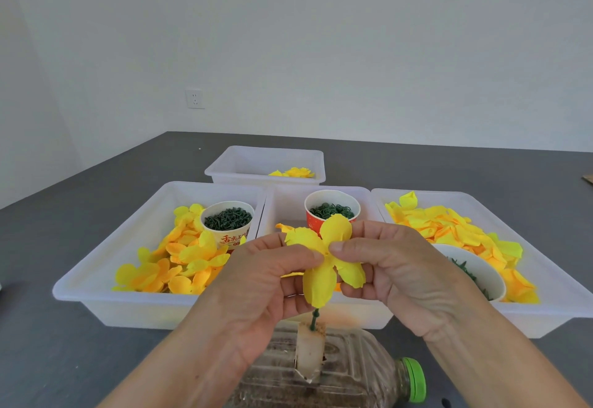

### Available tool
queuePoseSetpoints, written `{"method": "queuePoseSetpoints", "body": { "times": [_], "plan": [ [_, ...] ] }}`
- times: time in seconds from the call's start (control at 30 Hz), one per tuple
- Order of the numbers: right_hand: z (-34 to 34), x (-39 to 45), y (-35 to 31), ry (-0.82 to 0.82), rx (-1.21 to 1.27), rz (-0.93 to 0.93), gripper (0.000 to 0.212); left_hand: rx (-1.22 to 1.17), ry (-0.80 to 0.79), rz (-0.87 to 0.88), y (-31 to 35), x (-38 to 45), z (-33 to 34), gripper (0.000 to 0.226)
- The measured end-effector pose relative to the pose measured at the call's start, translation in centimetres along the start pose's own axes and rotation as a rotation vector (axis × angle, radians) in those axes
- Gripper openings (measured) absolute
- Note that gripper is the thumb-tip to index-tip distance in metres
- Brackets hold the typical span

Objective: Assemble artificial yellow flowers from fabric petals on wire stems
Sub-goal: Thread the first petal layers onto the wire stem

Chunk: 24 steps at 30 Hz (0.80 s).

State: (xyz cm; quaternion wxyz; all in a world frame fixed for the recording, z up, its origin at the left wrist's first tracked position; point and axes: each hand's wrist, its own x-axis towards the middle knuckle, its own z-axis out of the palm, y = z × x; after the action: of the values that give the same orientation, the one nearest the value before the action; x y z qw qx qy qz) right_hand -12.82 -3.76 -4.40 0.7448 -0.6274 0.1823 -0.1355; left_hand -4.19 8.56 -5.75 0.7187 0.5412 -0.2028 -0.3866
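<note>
1. Nearest, below the fingers: a plastic bottle (337,372) lying on its side, green cap to the right, with a pale holder (309,348) set into it and a green stem (314,317) standing in that holder.
2. Above the stem: left hand (266,282) and right hand (394,266) meeting, thumbs and forefingers clamped on the centre of a yellow flower (324,256), four petals spread around the pinch (whether already threaded on the stem, not clear).
3. Just beyond the fingers: three white trays side by side. Left tray (96,279) heaped with petal pieces beside a cup of dark green parts (227,218); red cup (332,210) of green rings in the middle tray; right tray (545,282) with loose petals and a white bowl (481,271).
4. Farthest: a small tray (266,159) holding only a few finished-looking yellow pieces.
5. Progress, judged: early. One flower in hand, a handful done, large stocks of petals untouched.
</note>
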Motion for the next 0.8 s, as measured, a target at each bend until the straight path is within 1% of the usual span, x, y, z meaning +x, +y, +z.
{"method": "queuePoseSetpoints", "body": {
  "times": [0.47,0.6,0.7,0.8],
  "plan": [
    [-0.1,0.0,0.7,0.032,-0.021,0.045,0.013,-0.037,0.013,-0.016,-1.1,0.1,0.0,0.035],
    [0.0,0.1,0.7,-0.001,0.006,0.063,0.012,-0.026,0.018,-0.022,-1.2,0.1,-0.1,0.035],
    [0.0,0.0,0.8,-0.012,0.029,0.06,0.025,-0.032,0.021,-0.023,-1.1,0.1,0.0,0.028],
    [0.0,-0.1,0.9,-0.006,0.054,0.044,0.028,-0.047,0.026,-0.02,-0.9,0.0,0.1,0.019]
  ]
}}
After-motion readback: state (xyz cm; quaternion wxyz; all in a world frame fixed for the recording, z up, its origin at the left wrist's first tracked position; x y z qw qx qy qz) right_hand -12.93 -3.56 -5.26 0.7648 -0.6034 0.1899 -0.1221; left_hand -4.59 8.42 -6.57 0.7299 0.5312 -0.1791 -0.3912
